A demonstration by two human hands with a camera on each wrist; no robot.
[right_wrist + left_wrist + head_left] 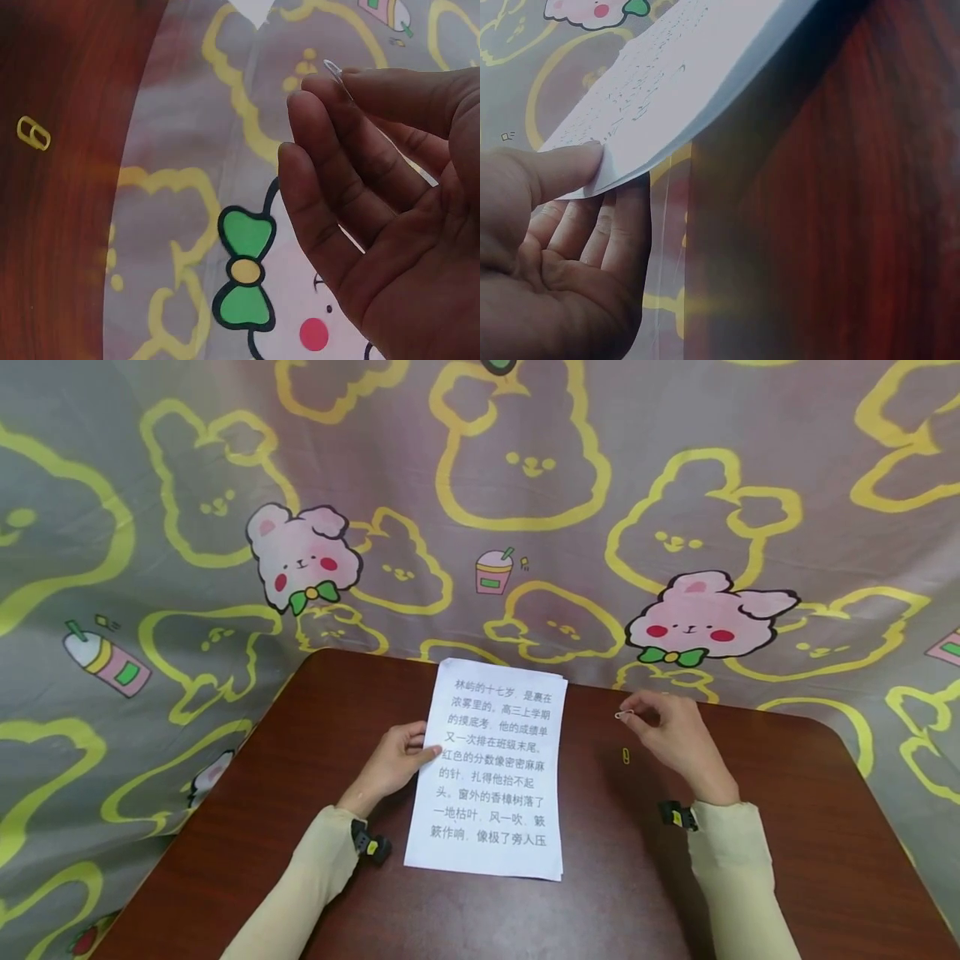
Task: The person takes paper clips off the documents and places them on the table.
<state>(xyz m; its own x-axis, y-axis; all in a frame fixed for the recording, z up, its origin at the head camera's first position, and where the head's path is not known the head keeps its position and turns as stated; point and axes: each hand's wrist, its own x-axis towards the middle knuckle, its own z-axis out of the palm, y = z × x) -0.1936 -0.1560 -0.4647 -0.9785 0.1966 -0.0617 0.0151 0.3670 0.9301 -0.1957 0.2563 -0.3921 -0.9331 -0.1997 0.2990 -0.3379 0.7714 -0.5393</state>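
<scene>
A small stack of white printed paper sheets [495,768] is held up by my left hand [396,758] at its left edge. In the left wrist view the thumb [566,171] lies on the printed face and the fingers are behind the sheets. My right hand [675,735] is to the right of the paper, pinching a white paper clip [332,69] between thumb and index fingertip. Only one end of that clip shows past the fingertips. A yellow paper clip [626,756] lies on the table just below the right hand.
The dark red-brown wooden table [300,877] has rounded far corners. A grey curtain [420,452] with cartoon bunnies hangs close behind its far edge and along the left side. Each wrist wears a black camera mount [678,815].
</scene>
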